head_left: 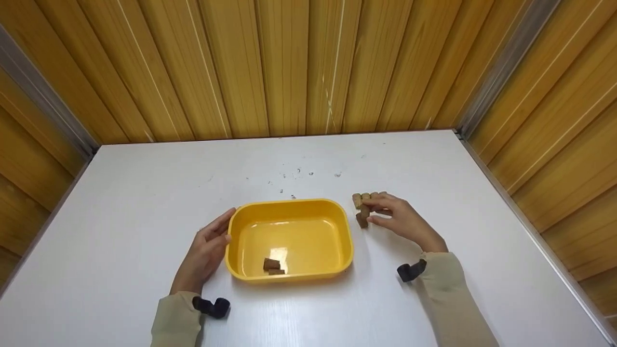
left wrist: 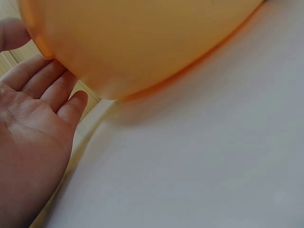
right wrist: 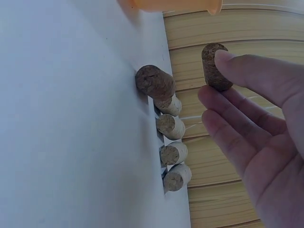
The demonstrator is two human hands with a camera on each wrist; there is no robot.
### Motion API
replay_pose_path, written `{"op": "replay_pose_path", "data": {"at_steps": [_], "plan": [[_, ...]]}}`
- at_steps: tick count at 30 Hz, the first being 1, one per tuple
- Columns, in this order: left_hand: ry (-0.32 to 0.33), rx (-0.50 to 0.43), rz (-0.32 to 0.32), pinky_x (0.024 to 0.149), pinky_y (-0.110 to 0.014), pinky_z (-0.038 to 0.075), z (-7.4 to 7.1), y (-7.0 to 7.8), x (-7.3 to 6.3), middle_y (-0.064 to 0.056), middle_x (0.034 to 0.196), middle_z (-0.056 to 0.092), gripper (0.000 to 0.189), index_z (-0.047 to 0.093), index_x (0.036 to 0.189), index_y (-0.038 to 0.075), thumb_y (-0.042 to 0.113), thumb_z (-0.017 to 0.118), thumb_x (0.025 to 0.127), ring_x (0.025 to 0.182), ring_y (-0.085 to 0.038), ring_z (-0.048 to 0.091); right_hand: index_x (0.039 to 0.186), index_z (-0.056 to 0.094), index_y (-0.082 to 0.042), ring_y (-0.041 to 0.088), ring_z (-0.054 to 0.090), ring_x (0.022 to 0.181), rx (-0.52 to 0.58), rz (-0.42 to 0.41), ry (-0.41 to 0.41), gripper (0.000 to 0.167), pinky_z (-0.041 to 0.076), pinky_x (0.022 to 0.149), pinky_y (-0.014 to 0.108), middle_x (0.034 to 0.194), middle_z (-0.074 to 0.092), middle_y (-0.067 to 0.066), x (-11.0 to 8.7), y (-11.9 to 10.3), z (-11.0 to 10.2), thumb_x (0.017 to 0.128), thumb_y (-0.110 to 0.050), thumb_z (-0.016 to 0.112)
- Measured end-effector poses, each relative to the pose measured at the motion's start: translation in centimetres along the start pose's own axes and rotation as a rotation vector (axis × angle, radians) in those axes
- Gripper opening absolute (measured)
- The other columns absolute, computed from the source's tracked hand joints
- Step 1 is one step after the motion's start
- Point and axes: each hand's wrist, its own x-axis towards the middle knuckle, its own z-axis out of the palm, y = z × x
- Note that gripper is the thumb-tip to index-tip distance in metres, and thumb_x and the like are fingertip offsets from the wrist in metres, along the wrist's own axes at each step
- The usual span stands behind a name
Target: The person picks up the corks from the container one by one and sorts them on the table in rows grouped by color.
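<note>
A yellow plastic tray (head_left: 289, 277) stands on the white table, with two dark brown corks (head_left: 271, 263) inside near its front wall. My left hand (head_left: 205, 253) holds the tray by its left side, thumb at the rim and fingers along the outer wall. To the tray's right, my right hand (head_left: 402, 219) pinches a dark brown cork (right wrist: 216, 66) between thumb and fingers, raised off the table. Another dark cork (right wrist: 155, 81) lies on the table close by. Just behind it several lighter corks (right wrist: 172, 127) form a row, partly covered by the right hand in the head view.
Dark specks (head_left: 311, 173) mark the white table (head_left: 144, 193) behind the tray. Yellow wood-look panels (head_left: 279, 72) wall off the back and sides. Black straps with small modules (head_left: 212, 307) sit on both sleeved wrists.
</note>
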Motion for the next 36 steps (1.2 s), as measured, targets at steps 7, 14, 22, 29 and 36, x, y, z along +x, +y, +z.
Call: {"op": "replay_pose_path", "data": {"at_steps": [7, 14, 22, 29, 36], "plan": [[0.0, -0.005, 0.0, 0.112, -0.023, 0.034, -0.1, -0.1, 0.0, -0.015, 0.156, 0.03, 0.06, 0.029, 0.149, -0.001, -0.007, 0.047, 0.092, 0.136, -0.009, 0.043, 0.13, 0.059, -0.004, 0.03, 0.06, 0.113, 0.022, 0.074, -0.009, 0.043, 0.05, 0.101, 0.04, 0.125, 0.06, 0.014, -0.6, 0.9, 0.2, 0.089, -0.011, 0.067], [-0.006, 0.003, 0.008, 0.112, -0.022, 0.034, -0.2, -0.2, 0.0, -0.015, 0.156, 0.03, 0.06, 0.029, 0.149, 0.0, -0.005, 0.047, 0.092, 0.136, -0.008, 0.043, 0.129, 0.059, -0.002, 0.031, 0.06, 0.111, 0.039, 0.087, -0.024, 0.042, 0.05, 0.1, 0.041, 0.125, 0.059, 0.016, -1.1, 1.7, 0.2, 0.089, -0.01, 0.066], [0.009, -0.005, -0.008, 0.112, -0.022, 0.034, 0.0, -0.1, 0.0, -0.014, 0.156, 0.031, 0.059, 0.031, 0.149, 0.001, -0.005, 0.048, 0.092, 0.136, -0.009, 0.043, 0.127, 0.062, -0.006, 0.028, 0.062, 0.107, -0.051, 0.107, -0.02, 0.04, 0.055, 0.093, 0.036, 0.12, 0.062, 0.012, -1.3, 2.2, 0.1, 0.088, -0.01, 0.067], [0.001, -0.01, -0.013, 0.112, -0.022, 0.034, 0.0, -0.1, 0.0, -0.013, 0.156, 0.031, 0.059, 0.029, 0.149, 0.001, -0.005, 0.047, 0.093, 0.136, -0.009, 0.043, 0.127, 0.062, -0.008, 0.028, 0.062, 0.108, -0.045, 0.137, -0.032, 0.041, 0.055, 0.093, 0.036, 0.12, 0.063, 0.012, -1.4, 2.5, 0.0, 0.087, -0.007, 0.068], [-0.014, 0.008, 0.003, 0.112, -0.022, 0.034, -0.2, -0.1, -0.1, -0.014, 0.156, 0.03, 0.059, 0.029, 0.149, 0.001, -0.003, 0.048, 0.094, 0.136, -0.008, 0.042, 0.128, 0.061, -0.007, 0.032, 0.059, 0.115, -0.035, 0.176, -0.027, 0.041, 0.049, 0.101, 0.045, 0.125, 0.062, 0.015, -1.3, 2.5, 0.0, 0.087, -0.004, 0.066]]}}
